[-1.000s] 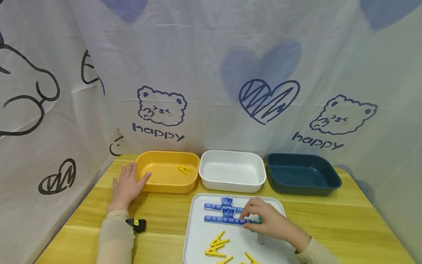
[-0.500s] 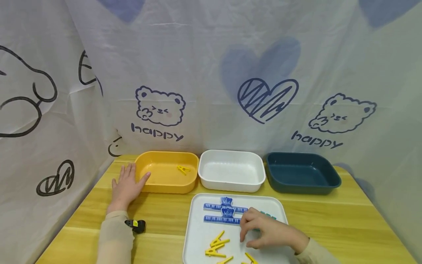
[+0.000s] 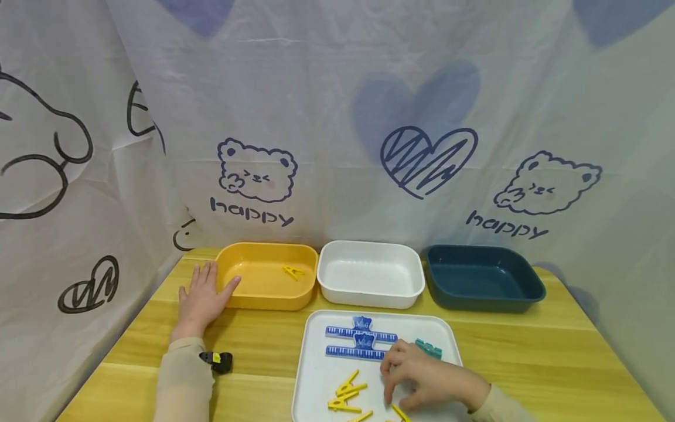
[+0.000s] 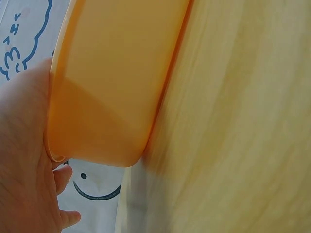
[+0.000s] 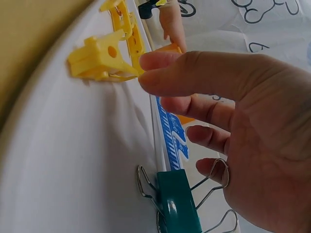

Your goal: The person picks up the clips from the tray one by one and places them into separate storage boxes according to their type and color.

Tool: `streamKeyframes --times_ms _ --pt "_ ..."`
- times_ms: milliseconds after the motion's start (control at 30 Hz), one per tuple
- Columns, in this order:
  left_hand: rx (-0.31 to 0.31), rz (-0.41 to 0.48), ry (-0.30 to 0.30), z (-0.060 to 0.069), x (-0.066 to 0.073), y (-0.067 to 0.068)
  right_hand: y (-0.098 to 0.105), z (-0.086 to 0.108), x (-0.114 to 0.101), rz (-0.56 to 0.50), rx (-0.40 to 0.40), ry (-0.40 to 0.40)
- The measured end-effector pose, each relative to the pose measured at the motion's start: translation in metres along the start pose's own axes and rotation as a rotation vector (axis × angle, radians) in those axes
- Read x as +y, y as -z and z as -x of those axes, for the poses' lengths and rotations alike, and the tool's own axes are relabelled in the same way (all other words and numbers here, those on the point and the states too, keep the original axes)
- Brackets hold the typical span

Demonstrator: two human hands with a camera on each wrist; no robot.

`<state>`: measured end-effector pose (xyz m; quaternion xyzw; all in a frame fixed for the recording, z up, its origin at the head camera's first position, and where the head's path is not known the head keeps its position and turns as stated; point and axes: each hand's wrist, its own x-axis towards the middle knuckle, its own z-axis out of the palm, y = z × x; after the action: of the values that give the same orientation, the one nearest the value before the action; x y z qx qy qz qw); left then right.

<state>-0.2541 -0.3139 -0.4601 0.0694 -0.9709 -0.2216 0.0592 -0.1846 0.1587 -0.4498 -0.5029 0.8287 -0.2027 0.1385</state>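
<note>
My left hand [image 3: 200,302] rests with its fingers straight at the left end of the yellow bin [image 3: 269,302], thumb over the rim. A small yellow clip [image 3: 292,271] lies inside that bin. Over the white tray [image 3: 315,363] my right hand [image 3: 422,375] reaches down, thumb and fingertips apart with nothing held. The right wrist view has the thumb tip beside the end of a yellow clip [image 5: 99,59]; contact is unclear. Several more yellow clips [image 3: 345,401] lie to its left. Behind the hand are two blue piano-print clips [image 3: 358,352] and teal binder clips [image 3: 429,348].
A white bin [image 3: 371,299] and a dark blue bin [image 3: 487,302] stand right of the yellow one along the back of the wooden table [image 3: 538,363]. A printed curtain [image 3: 337,117] hangs behind them.
My right hand has moved toward the front of the tray, from the blue clips to the yellow clips, uncovering the teal binder clips. My left hand has stayed in place.
</note>
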Motion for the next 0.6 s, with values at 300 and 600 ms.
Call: streamKeyframes --times_ms 300,600 --pt "0.02 -0.011 -0.004 -0.0002 -0.0019 -0.0009 -0.0021 -0.0021 -0.0031 0.092 -0.051 -0.019" --pt "0.014 -0.009 0.0 -0.0013 -0.0028 -0.002 -0.004 -0.0025 -0.0013 0.089 -0.041 -0.059"
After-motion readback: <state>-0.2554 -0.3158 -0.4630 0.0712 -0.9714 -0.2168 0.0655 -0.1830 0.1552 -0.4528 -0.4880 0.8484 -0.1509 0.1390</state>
